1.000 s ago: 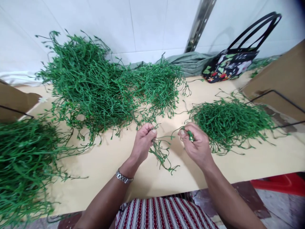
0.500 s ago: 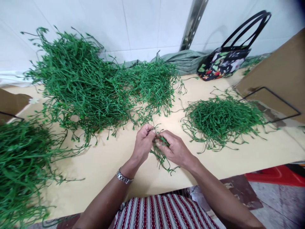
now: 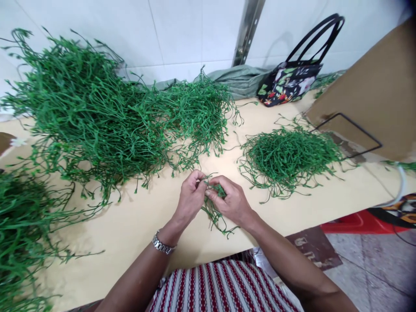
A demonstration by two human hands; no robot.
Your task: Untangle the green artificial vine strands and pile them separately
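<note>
My left hand [image 3: 190, 198], with a metal watch [image 3: 161, 243] on its wrist, pinches the end of a thin green artificial stem between thumb and forefinger. Touching close beside it, my right hand [image 3: 232, 201] is closed around a small bunch of green stems [image 3: 214, 215], whose ends hang below the fingers over the table. Exactly how the stems join at the fingertips is hidden. Right of my hands lies a heap of green stems [image 3: 292, 154]. A larger tangled pile [image 3: 94, 108] and a smaller pile [image 3: 203, 108] spread behind them.
More stems [image 3: 26, 225] cover the table's left front. A floral handbag [image 3: 290, 84] stands against the wall at the back. At right, a cardboard piece [image 3: 367, 91] leans beside a black wire frame [image 3: 360, 151]. A red plastic stool [image 3: 351, 223] sits below the table edge [image 3: 305, 227].
The camera has turned slightly right, so everything appears farther left. Both hands stay together on the stems, with small shifts of the fingertips.
</note>
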